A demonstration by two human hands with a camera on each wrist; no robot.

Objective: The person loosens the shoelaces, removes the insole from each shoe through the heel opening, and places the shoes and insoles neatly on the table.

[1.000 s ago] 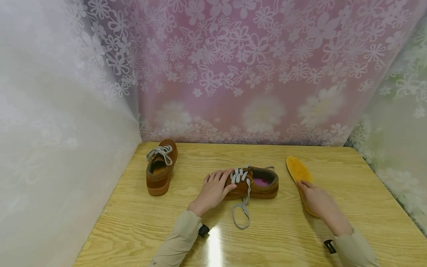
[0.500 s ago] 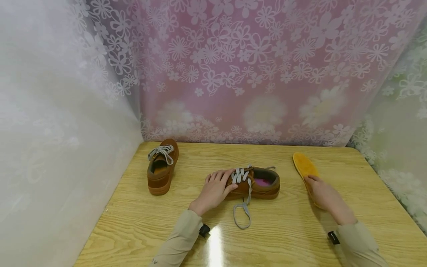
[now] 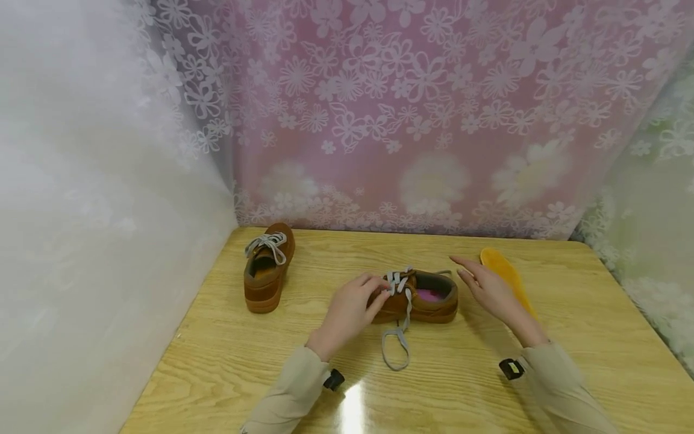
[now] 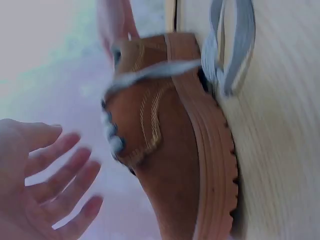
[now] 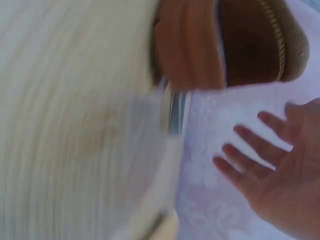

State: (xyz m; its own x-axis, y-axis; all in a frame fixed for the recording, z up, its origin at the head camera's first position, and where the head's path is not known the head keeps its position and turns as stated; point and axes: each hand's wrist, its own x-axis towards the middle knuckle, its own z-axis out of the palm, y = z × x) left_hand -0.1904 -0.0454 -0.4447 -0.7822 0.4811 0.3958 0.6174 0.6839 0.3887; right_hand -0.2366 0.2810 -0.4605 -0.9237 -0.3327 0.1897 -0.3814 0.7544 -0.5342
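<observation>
A brown lace-up shoe [image 3: 434,313] lies sideways at the middle of the table, toe to the left. Its grey laces are loose, one loop trailing on the wood, and pink shows inside. Above the toe is my left hand [image 3: 347,310]; in the left wrist view its relaxed fingers [image 4: 75,175] stand apart from the upper. My right hand [image 3: 490,295], fingers spread and holding nothing, hovers just right of the heel, which the right wrist view shows as a brown heel end [image 5: 250,45]. Partly hidden behind that hand, a yellow insole [image 3: 501,268] rests on the table.
A second brown shoe [image 3: 265,271], laces tied in a bow, stands at the table's back left. The wooden table [image 3: 217,374] is bounded by a flowered pink curtain [image 3: 374,150] behind and pale sheets on both sides.
My right hand has let go of the insole, leaving it on the table, and moved left toward the shoe's heel. My left hand has lifted off the shoe's toe.
</observation>
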